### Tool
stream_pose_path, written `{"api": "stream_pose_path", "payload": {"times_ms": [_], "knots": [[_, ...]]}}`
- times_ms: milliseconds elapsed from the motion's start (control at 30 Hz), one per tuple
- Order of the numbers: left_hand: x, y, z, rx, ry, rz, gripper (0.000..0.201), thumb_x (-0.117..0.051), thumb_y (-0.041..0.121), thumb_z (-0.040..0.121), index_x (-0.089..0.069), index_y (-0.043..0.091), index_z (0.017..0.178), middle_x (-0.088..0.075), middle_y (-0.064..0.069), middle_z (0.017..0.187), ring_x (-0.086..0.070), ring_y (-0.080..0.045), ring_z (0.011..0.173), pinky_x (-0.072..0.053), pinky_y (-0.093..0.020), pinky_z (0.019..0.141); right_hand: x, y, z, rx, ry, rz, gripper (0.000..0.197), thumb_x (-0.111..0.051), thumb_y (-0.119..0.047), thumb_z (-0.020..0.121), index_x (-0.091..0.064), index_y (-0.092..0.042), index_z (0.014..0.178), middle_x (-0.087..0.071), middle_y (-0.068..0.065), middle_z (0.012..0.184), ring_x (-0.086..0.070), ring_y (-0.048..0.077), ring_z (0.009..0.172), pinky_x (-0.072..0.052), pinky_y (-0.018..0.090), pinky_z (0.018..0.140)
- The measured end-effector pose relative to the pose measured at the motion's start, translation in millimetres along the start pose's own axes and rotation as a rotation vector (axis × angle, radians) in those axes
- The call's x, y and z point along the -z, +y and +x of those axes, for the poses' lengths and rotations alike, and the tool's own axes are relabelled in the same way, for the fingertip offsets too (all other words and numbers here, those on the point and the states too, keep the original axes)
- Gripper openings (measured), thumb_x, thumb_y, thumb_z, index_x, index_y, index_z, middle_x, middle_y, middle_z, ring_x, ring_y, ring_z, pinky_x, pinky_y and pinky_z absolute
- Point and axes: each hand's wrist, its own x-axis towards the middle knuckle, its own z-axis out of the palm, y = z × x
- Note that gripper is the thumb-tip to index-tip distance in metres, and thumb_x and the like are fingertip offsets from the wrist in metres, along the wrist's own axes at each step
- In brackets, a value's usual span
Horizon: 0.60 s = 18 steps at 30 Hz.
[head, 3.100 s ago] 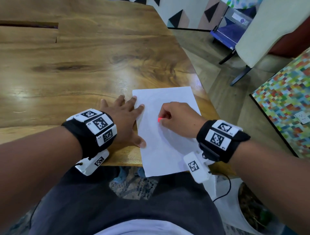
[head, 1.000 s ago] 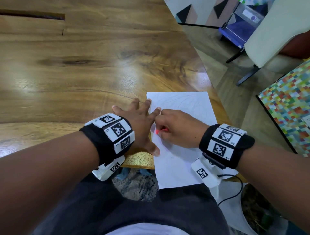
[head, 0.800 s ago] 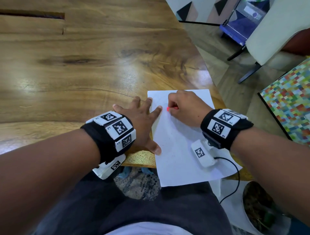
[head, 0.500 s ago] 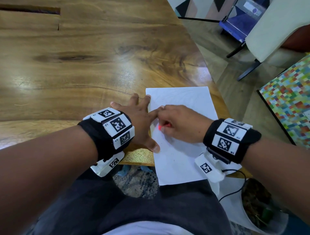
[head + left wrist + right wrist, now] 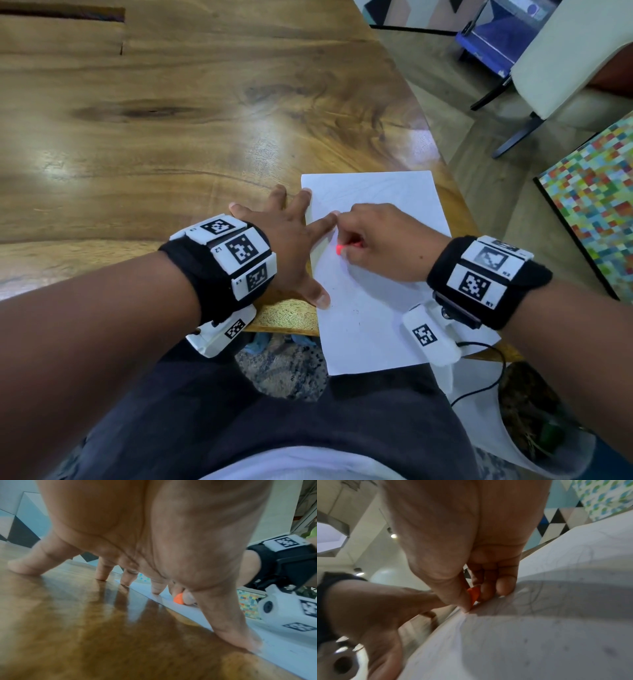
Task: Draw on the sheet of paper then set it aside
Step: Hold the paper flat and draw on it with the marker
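Observation:
A white sheet of paper (image 5: 373,301) lies at the near right edge of the wooden table (image 5: 171,120), its lower end hanging over the edge. Faint pencil lines show on the sheet of paper (image 5: 556,615). My left hand (image 5: 291,246) is spread flat, thumb and two fingertips pressing the paper's left edge; in the left wrist view the left hand (image 5: 154,547) props on straight fingers. My right hand (image 5: 380,240) pinches a short orange pencil (image 5: 347,247) with its tip down on the sheet. The orange pencil (image 5: 474,595) sits between thumb and curled fingers, and the orange pencil (image 5: 179,599) shows past my left palm.
Right of the table are a chair with black legs (image 5: 565,68), a blue box (image 5: 503,37) and a board of coloured squares (image 5: 596,205). A white bag (image 5: 507,428) and a black cable (image 5: 486,370) hang below the table's edge by my right wrist.
My right hand swept up the sheet with the pencil, then came back down beside my left index finger. The left hand stayed pressed on the paper's edge.

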Motion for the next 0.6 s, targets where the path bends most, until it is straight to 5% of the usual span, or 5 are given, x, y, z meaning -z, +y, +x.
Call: {"api": "stream_pose_path", "payload": {"times_ms": [167, 400, 600], "knots": [[2.0, 0.9, -0.5, 0.006, -0.014, 0.006, 0.131, -0.062, 0.093, 0.058, 0.011, 0.047, 0.157, 0.010, -0.003, 0.165, 0.003, -0.039, 0.150, -0.030, -0.081, 0.100, 5.6, 15.4, 13.6, -0.188, 0.082, -0.020, 0.011, -0.058, -0.028, 0.089, -0.055, -0.024, 0.079, -0.052, -0.004, 0.086, -0.054, 0.021, 0.085, -0.048, 0.036, 0.077], [0.8, -1.0, 3.3, -0.013, -0.038, -0.018, 0.128, -0.065, 0.093, 0.055, 0.009, 0.053, 0.153, 0.013, -0.001, 0.164, 0.009, -0.041, 0.151, -0.027, -0.084, 0.099, -7.6, -17.6, -8.1, 0.114, -0.037, -0.016, 0.004, -0.057, -0.016, 0.085, -0.060, -0.014, 0.084, -0.053, -0.004, 0.095, -0.052, 0.020, 0.082, -0.047, 0.039, 0.072], [0.3, -0.9, 2.8, -0.008, -0.025, -0.011, 0.128, -0.062, 0.094, 0.057, 0.013, 0.055, 0.153, 0.012, -0.002, 0.164, 0.007, -0.040, 0.150, -0.026, -0.085, 0.099, 12.3, 27.9, 10.4, -0.219, 0.072, -0.068, 0.009, -0.054, -0.026, 0.090, -0.054, -0.024, 0.081, -0.051, -0.003, 0.089, -0.054, 0.022, 0.087, -0.049, 0.041, 0.081]]}}
